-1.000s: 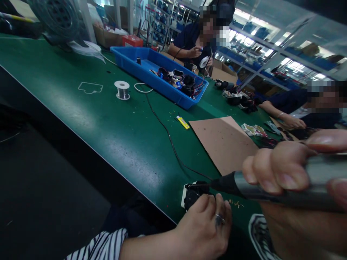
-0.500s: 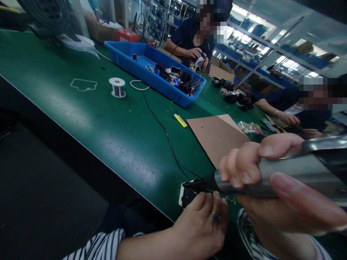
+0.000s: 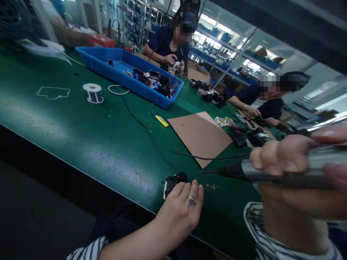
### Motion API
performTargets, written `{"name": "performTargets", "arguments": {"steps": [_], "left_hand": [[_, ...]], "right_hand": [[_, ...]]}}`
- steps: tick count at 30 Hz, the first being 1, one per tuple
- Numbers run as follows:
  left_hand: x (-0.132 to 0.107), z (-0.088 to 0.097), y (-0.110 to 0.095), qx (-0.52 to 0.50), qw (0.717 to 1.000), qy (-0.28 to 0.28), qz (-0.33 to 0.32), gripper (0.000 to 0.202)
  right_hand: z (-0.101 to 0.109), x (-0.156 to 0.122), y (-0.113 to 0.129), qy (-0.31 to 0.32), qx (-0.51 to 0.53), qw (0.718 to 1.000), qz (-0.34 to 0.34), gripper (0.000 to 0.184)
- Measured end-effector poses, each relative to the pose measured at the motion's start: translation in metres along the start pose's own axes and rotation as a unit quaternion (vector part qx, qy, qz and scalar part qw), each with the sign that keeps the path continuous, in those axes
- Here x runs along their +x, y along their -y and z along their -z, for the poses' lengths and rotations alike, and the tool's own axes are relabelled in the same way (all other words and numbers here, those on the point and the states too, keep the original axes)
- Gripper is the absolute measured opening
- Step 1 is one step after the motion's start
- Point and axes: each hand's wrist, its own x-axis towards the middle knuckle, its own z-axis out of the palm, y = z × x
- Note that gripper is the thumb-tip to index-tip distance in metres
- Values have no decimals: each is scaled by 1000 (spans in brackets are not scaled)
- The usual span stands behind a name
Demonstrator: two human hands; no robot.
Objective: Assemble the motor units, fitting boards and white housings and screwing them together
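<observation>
My left hand, with a ring on one finger, is closed over a small black-and-white device at the near edge of the green table. The fingers hide much of the device. On the right, my right hand wraps round the silver body of an electric screwdriver, thumb below and fingers above. Its thin bit points left, above the table and clear of the device. Several small brass-coloured screws lie between the device and my right wrist.
A brown board lies beyond the screwdriver, a dark cable across it. Farther off are a yellow stick-like item, a solder spool and a blue tray of parts. Two co-workers sit across the table among black parts.
The screwdriver has drawn back to the right, off the device, and its bit now shows. My left hand stays on the device. The whole view has shifted.
</observation>
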Motion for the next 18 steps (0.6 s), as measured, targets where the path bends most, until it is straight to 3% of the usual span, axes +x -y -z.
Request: {"name": "performTargets", "arguments": {"steps": [4,8,12,18], "left_hand": [[-1,-1,1,-6,1000,3,-3,36],[-1,0,4,-6,1000,7,-9,37],[0,4,5,-23,1000,10,4,38],[13,22,1,-107,988,36,106,51]], "right_hand": [[29,-18,-12,0,-49,998,-38,20],[43,-34,-30,-33,-69,996,-48,21],[49,-40,-36,-49,-75,995,-44,21],[45,-34,-18,-62,-34,997,-29,21]]}}
